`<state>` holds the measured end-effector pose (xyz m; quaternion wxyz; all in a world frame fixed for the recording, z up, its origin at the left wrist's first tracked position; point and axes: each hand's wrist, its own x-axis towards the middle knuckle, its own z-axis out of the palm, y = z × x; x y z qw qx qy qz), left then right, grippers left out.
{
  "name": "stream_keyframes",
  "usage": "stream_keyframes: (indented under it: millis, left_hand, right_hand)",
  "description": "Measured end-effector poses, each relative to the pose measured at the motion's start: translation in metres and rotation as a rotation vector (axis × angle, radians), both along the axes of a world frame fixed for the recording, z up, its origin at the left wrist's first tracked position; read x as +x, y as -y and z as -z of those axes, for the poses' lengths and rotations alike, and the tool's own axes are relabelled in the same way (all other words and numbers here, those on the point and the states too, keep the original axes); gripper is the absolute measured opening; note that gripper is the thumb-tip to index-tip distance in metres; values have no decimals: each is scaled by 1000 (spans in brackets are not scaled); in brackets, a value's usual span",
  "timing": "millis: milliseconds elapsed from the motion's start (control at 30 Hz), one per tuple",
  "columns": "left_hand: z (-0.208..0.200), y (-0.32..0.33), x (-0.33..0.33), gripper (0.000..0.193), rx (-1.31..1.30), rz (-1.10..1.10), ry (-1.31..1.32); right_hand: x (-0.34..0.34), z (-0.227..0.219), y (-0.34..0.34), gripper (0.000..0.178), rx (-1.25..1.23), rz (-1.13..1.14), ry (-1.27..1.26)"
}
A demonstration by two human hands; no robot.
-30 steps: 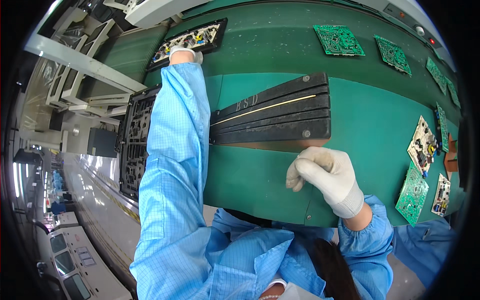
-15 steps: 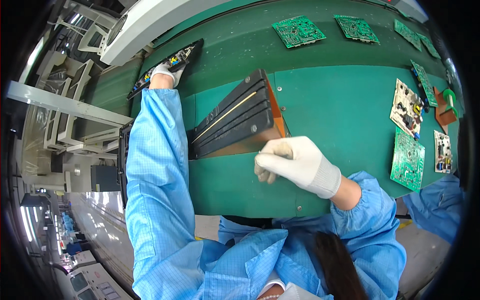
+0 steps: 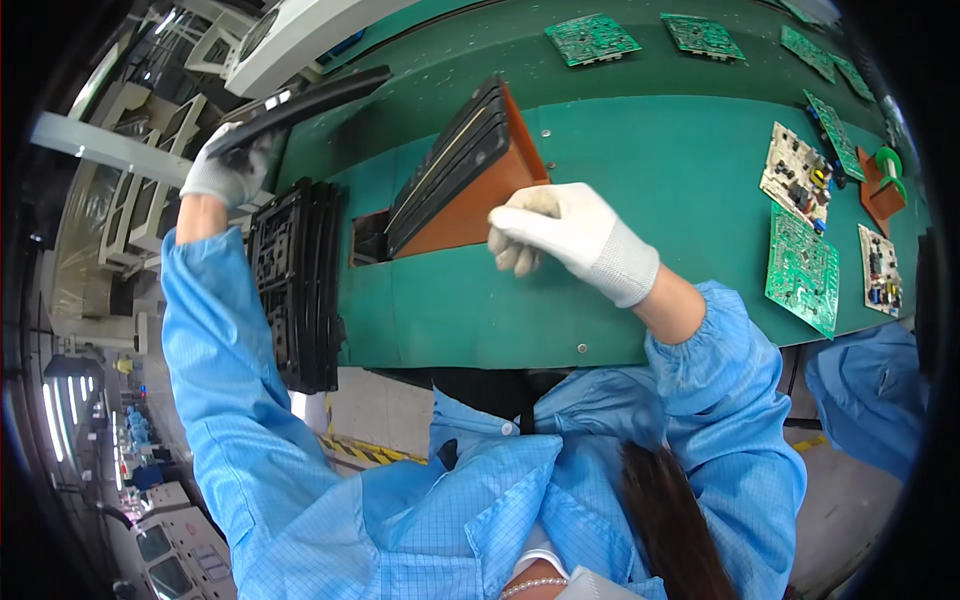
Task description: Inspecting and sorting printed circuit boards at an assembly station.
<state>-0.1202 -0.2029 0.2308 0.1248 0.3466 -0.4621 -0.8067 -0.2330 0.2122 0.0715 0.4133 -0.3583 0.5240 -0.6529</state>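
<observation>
In a white glove, my left hand (image 3: 225, 172) grips a long black plastic frame (image 3: 315, 103) near its lower left end. The frame is tilted, rising toward the right above the belt, and its inner side is hidden. My right hand (image 3: 570, 232), also gloved in white, hovers over the green bench mat beside a ridged black panel (image 3: 455, 150) with an orange base (image 3: 470, 205). Its fingers are curled with thumb and forefinger together; whatever they may hold is too small or hidden.
A stack of black frames (image 3: 295, 285) stands at the bench's left edge. Green circuit boards (image 3: 592, 40) lie along the far belt. More boards (image 3: 803, 268) and a green spool on an orange holder (image 3: 885, 185) sit at right, near another person's blue sleeve (image 3: 865, 390).
My left hand has drawn the black frame left and nearer, tipping it so the components seen inside no longer show. My right hand stays curled, and the whole view has shifted.
</observation>
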Motion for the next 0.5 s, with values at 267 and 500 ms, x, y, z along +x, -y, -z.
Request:
stream_keyframes:
  millis: [267,500]
  left_hand:
    - [-16,-38,181,14,-621,-263,32]
    - [30,-30,294,44,-485,-287,168]
  right_hand:
    - [6,-6,2,34,27,0,-92]
    - [10,-1,2,32,81,8,-60]
